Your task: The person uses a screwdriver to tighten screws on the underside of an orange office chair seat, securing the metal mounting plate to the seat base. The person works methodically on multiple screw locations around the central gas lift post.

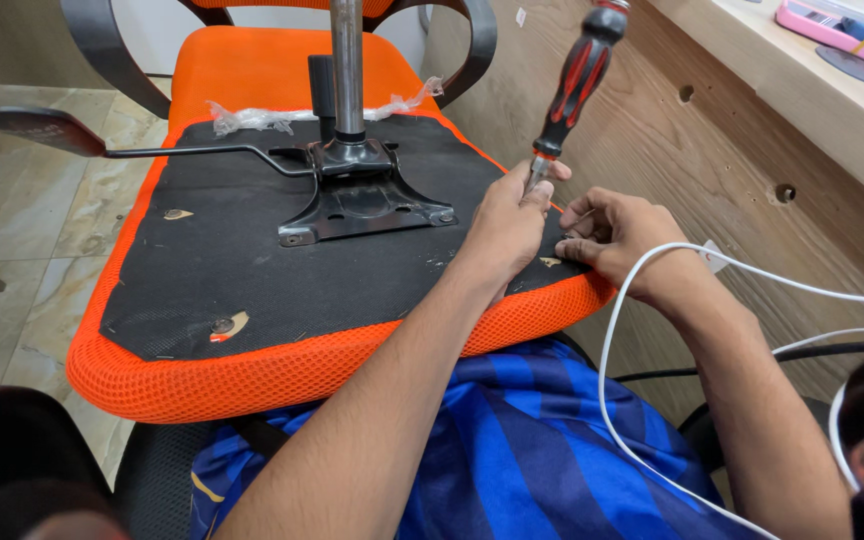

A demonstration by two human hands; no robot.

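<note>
So the upturned orange seat (252, 370) lay across my lap, black underside up, with its near rim curving just above my blue striped shirt (542, 440). My left hand (507, 225) was wrapped around the lower shaft of a black-and-red screwdriver (574, 85), which leaned up and to the right, tip down near the seat's right edge. My right hand (617, 235) sat just beside it on that same edge, fingers pressed together and pinching something tiny; I couldn't make out what. The exact spot where the tip met the seat was hidden behind my left hand.

Room-wise it was tight on the right: the wooden desk (732, 150) panel with its drilled holes stood close to the seat's edge, and a white cable (617, 330) looped over my right forearm. The left half of the underside was wide open, with only the metal mounting plate (357, 200) and gas cylinder (347, 60) in the middle and a lever (42, 130) sticking out left over the tiled floor (12, 250).

The cylinder's top was cut off by the frame. A pink case (842, 30) on the desk was clipped at the corner, and something dark and blurry filled the bottom right.
</note>
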